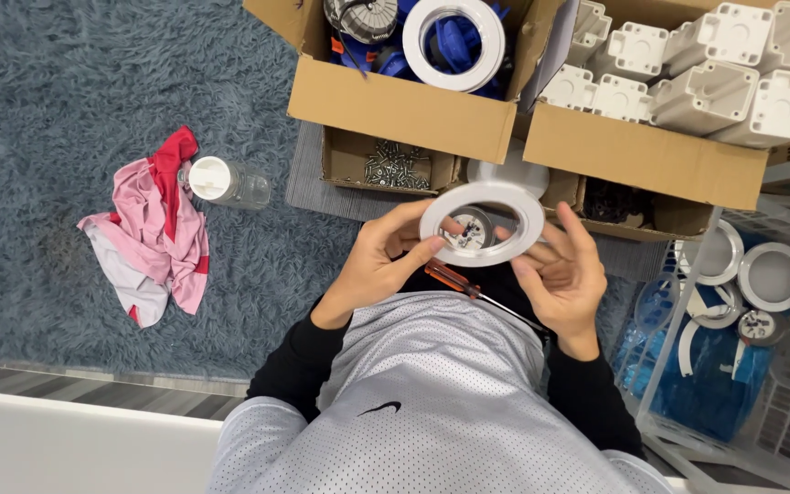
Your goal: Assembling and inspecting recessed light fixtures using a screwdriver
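Both of my hands hold a white round ring-shaped light housing [482, 222] in front of my chest. My left hand [381, 259] grips its left rim, thumb on the edge. My right hand [564, 274] supports the right side, fingers behind the ring. A small round metal part [468, 230] shows through the ring's opening. A screwdriver with an orange handle [452, 278] lies on my lap just under the ring.
Cardboard boxes stand ahead: one with white rings and blue parts [454, 37], one with white plastic brackets [697, 73], a small one with screws [395, 166]. A clear bottle [226, 183] and a pink-red cloth [153, 238] lie on the blue shaggy rug. A white wire basket [752, 329] with fittings stands at right.
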